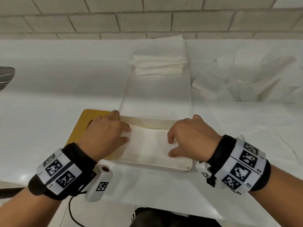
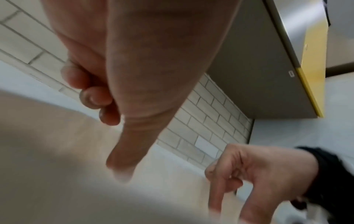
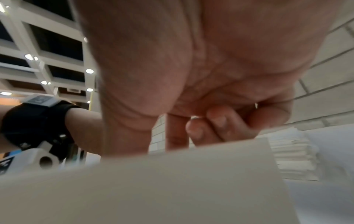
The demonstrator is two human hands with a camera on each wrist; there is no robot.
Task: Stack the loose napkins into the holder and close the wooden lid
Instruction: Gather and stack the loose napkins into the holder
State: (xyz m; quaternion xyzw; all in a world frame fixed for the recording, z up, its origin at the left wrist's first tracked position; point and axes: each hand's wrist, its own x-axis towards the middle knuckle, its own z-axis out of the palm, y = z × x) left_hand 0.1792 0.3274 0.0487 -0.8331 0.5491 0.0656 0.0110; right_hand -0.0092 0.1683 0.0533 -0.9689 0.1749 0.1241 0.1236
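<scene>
White table (image 1: pixel 49 99) against a pale brick wall (image 1: pixel 147 18). Low centre of the head view: cream holder (image 1: pixel 165 167), open, a napkin (image 1: pixel 147 145) lying flat inside. Left hand (image 1: pixel 105 136) at the napkin's left edge, thumb and a fingertip on the sheet, other fingers curled; right hand (image 1: pixel 191 136) at its right edge, fingers bent down onto it. Whether either actually pinches the paper I cannot tell. Yellow wooden lid (image 1: pixel 78 128) lies under the left hand, beside the holder. Upper centre: stack of napkins (image 1: pixel 159 66). Right: crumpled white wrapping (image 1: pixel 246 76).

soft matt paper napkins (image 1: pixel 159 65); smooth yellowish wooden lid (image 1: pixel 82 126).
</scene>
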